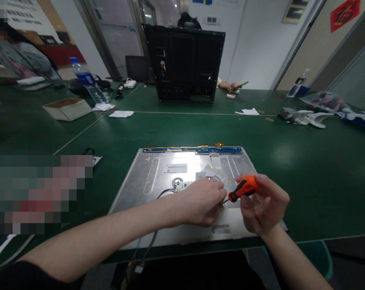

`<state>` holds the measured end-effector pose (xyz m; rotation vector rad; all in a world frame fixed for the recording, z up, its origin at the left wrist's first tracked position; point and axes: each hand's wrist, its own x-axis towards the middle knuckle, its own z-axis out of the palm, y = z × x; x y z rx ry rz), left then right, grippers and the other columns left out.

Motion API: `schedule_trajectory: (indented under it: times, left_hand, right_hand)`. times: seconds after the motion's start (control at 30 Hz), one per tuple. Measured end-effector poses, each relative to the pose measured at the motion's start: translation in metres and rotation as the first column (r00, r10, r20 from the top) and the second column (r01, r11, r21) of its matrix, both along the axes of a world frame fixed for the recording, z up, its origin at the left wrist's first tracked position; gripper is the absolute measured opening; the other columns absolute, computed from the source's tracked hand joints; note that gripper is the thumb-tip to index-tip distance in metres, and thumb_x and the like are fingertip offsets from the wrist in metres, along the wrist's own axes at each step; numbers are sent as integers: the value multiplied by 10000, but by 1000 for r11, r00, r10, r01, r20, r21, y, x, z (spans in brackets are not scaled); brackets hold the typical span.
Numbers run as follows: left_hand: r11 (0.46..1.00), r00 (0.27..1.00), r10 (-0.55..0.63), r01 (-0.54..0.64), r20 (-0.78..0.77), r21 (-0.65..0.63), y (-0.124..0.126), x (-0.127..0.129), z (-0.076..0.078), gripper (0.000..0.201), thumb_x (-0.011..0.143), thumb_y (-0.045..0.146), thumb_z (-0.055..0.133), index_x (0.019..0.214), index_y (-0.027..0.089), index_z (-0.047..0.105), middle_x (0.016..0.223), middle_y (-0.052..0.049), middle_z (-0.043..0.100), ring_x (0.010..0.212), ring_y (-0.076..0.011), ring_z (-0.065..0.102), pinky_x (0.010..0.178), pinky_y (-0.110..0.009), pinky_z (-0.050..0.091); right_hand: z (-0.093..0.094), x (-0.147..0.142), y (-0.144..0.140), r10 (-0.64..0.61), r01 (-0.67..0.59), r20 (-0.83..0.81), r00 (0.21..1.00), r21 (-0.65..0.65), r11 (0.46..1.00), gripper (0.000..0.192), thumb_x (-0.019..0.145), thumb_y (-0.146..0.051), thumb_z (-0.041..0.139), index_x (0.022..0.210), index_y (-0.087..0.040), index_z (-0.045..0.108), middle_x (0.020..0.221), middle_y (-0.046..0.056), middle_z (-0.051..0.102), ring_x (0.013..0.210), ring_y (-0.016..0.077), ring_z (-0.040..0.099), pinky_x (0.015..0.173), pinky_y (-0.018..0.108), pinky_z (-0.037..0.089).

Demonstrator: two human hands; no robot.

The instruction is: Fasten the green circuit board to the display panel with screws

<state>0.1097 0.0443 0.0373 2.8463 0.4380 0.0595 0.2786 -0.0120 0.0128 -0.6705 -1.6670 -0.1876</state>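
Note:
A silver metal display panel lies flat on the green table, with a blue circuit strip along its far edge. My right hand grips an orange and black screwdriver, its tip pointing down-left at the panel. My left hand rests on the panel beside the tip, fingers curled, next to a small white circuit board. A grey cable runs from under my left hand off the near edge.
A black monitor housing stands upright across the table, another person's hand with a phone beside it. A water bottle and cardboard box sit far left; white parts far right. A person sits far left.

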Motion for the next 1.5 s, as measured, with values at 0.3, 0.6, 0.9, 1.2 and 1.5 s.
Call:
schedule_trajectory:
  times: [0.3, 0.6, 0.9, 1.2, 1.5]
  left_hand:
    - [1000, 1000, 1, -2, 14, 17, 0, 0, 0, 69, 778, 155, 571, 831, 138, 611, 840, -102, 637, 717, -212, 583, 638, -331, 469]
    - [1000, 1000, -6, 6, 16, 20, -1, 0, 1, 23, 775, 150, 576, 755, 160, 573, 822, -86, 627, 743, -218, 596, 660, -334, 481]
    - [1000, 999, 14, -13, 33, -3, -1, -1, 1, 133, 788, 151, 587, 916, 134, 622, 909, -105, 663, 802, -227, 624, 726, -347, 524]
    - [999, 1000, -4, 4, 9, 53, 0, 0, 0, 11, 776, 162, 594, 780, 154, 587, 843, -91, 642, 737, -223, 603, 661, -346, 503]
    - [999, 1000, 4, -3, -25, 41, -1, 0, 3, 31, 806, 179, 587, 804, 148, 585, 869, -103, 647, 766, -233, 612, 661, -343, 487]
  right_hand:
    - [12, -3, 2, -42, 40, 31, 999, 40, 998, 637, 828, -115, 611, 1423, -182, 394, 882, 20, 575, 663, 144, 577, 513, 266, 532]
    - [9, -2, 4, -57, 55, 40, 998, 58, 997, 658, 831, -128, 662, 1427, -209, 394, 869, 8, 571, 628, 127, 531, 458, 225, 476]
    - [7, -3, 0, -25, 25, 8, 1000, 3, 1000, 560, 901, -157, 540, 1440, -208, 395, 1007, 66, 620, 643, 130, 585, 462, 247, 531]
    - [5, -2, 3, -46, 46, 2, 999, 23, 999, 558, 875, -159, 616, 1390, -229, 413, 883, 13, 593, 640, 136, 562, 468, 243, 519]
    - [7, -1, 3, -94, 92, 34, 995, 55, 994, 596, 847, -170, 682, 1380, -234, 422, 895, 9, 584, 668, 130, 555, 462, 215, 501]
